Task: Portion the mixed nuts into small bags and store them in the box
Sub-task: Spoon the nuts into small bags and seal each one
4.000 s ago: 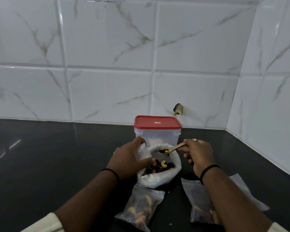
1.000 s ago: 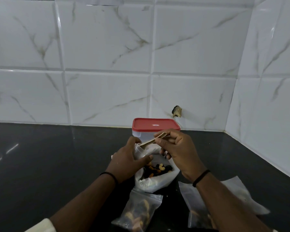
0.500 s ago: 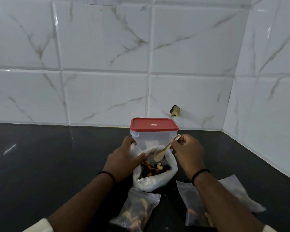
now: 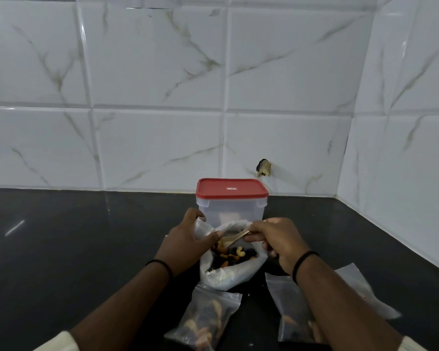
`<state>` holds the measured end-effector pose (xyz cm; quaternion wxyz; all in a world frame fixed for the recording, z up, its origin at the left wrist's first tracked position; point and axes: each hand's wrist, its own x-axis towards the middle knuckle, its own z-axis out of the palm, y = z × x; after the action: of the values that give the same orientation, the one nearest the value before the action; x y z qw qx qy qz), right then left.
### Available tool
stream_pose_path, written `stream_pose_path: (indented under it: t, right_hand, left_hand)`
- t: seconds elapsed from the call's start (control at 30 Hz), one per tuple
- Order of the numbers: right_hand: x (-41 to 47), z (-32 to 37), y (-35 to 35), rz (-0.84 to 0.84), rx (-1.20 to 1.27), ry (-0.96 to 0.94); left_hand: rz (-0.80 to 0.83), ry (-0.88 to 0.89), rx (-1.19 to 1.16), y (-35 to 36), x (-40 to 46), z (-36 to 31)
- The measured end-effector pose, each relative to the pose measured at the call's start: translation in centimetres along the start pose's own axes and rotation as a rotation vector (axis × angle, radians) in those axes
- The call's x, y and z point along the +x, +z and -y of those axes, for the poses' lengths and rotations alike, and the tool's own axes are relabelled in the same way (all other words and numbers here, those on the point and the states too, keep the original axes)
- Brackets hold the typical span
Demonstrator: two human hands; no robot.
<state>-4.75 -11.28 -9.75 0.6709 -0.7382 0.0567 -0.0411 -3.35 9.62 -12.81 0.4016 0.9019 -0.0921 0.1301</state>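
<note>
A large white plastic bag (image 4: 228, 276) stands open on the black counter, with mixed nuts (image 4: 235, 254) showing inside. My left hand (image 4: 185, 243) grips the bag's left rim. My right hand (image 4: 276, 243) holds a wooden spoon (image 4: 235, 238) whose bowl dips into the nuts. Behind the bag stands a clear box (image 4: 231, 211) with a red lid (image 4: 231, 188) shut on it. A small filled bag (image 4: 205, 320) lies in front. Another small bag (image 4: 293, 317) with nuts lies under my right forearm, partly hidden.
The black counter (image 4: 74, 239) runs left and back to a white tiled wall (image 4: 157, 138), and a second tiled wall (image 4: 403, 160) closes the right side. An empty small bag (image 4: 373, 297) lies right of my forearm. A small chipped hole (image 4: 264, 168) marks the back wall.
My right hand has lowered the spoon from above the bag's mouth down into the nuts. My left hand keeps its grip on the rim.
</note>
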Motion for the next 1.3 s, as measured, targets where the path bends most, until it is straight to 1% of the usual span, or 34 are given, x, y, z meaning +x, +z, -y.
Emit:
stream_pose_path:
  t: [0.1, 0.23, 0.37, 0.47, 0.67, 0.8, 0.87, 1.0, 1.13, 1.2, 1.3]
  right_hand:
    - [0.0, 0.0, -0.2, -0.019, 0.028, 0.055]
    - [-0.1, 0.2, -0.3, -0.043, 0.134, 0.094]
    - [0.9, -0.1, -0.6, -0.097, 0.132, 0.117]
    - [1.3, -0.1, -0.8, -0.106, 0.164, 0.109]
    - [1.2, 0.3, -0.9, -0.09, 0.251, -0.017]
    - [0.8, 0.7, -0.5, -0.036, 0.248, -0.089]
    - [0.6, 0.7, -0.3, 0.006, 0.215, -0.155]
    - [-0.4, 1.2, 0.1, 0.107, 0.077, -0.354]
    - [-1.0, 1.5, 0.4, 0.191, 0.056, -0.474]
    - [-1.1, 1.6, 0.5, 0.174, 0.056, -0.495]
    - [-0.8, 1.6, 0.4, 0.064, 0.083, -0.472]
  left_hand:
    - [-0.009, -0.005, -0.001, 0.0, 0.0, -0.1]
    - [-0.012, -0.001, -0.003, 0.0, -0.1, -0.2]
    - [-0.022, 0.001, 0.008, 0.0, 0.0, 0.0]
    - [-0.02, 0.006, 0.007, 0.1, 0.0, -0.1]
    - [-0.004, 0.015, 0.003, 0.0, -0.2, -0.2]
    - [0.01, 0.024, 0.001, -0.1, -0.2, -0.3]
    - [0.014, 0.037, 0.0, -0.1, -0.2, -0.3]
    - [0.014, 0.045, -0.008, -0.2, -0.3, -0.4]
    - [0.005, 0.041, 0.006, -0.2, -0.4, -0.8]
    - [0.001, 0.034, 0.017, -0.2, -0.4, -0.9]
    - [0.003, 0.034, 0.011, -0.2, -0.4, -0.8]
